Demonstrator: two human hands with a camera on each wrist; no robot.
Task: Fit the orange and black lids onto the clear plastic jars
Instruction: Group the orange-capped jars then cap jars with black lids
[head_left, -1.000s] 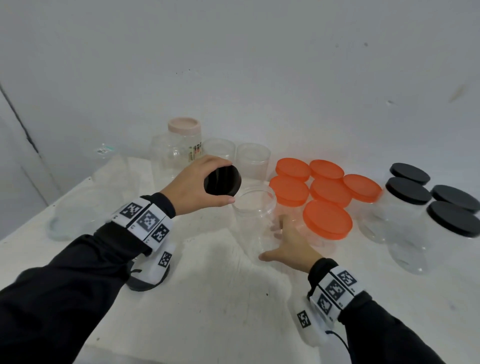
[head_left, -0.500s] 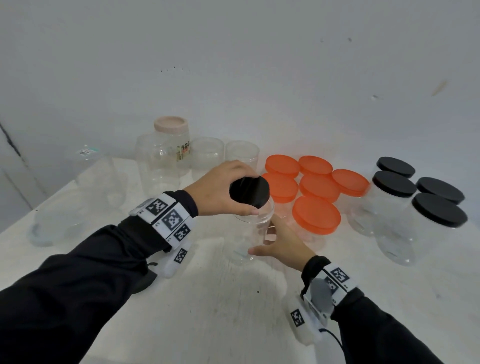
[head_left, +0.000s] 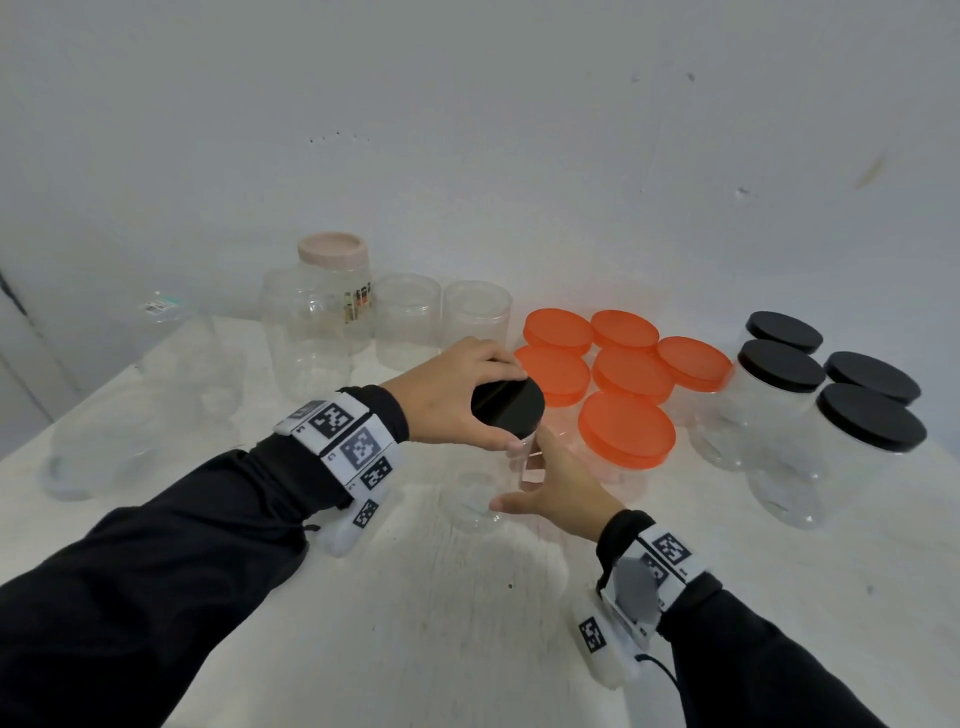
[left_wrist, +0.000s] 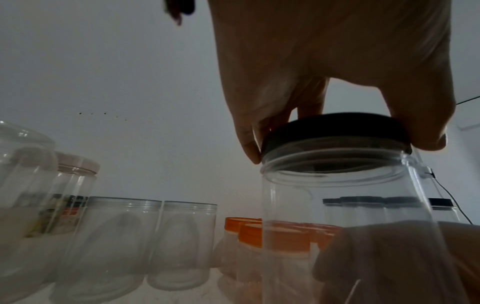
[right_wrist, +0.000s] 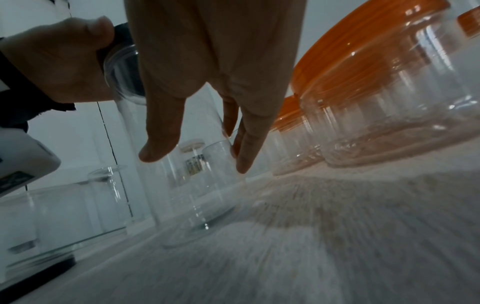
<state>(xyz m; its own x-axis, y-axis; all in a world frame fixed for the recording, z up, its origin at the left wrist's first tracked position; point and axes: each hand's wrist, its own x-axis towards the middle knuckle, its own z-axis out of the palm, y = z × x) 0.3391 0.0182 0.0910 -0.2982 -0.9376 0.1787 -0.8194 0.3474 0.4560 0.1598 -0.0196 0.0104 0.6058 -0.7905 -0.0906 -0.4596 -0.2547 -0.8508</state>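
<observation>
A black lid (head_left: 511, 405) sits flat on the mouth of a clear plastic jar (head_left: 485, 499) at the middle of the white table (head_left: 415, 623). My left hand (head_left: 467, 400) grips the lid from above, thumb on the near rim and fingers on the far rim. The left wrist view shows the lid (left_wrist: 335, 131) seated on the jar's neck (left_wrist: 337, 185). My right hand (head_left: 545, 488) holds the jar's lower body, thumb on the near side and fingers behind. In the right wrist view the jar (right_wrist: 187, 195) stands between that thumb and the fingers (right_wrist: 246, 156).
Several orange-lidded jars (head_left: 626, 431) crowd just right of the held jar, and black-lidded jars (head_left: 872, 423) stand further right. Open clear jars (head_left: 408, 317) and a pink-lidded jar (head_left: 332, 249) line the back wall. Large clear containers (head_left: 104, 441) sit at the left.
My left hand carried the black lid from a tilted position left of the jar over its mouth and set it down flat. My right hand stayed on the jar.
</observation>
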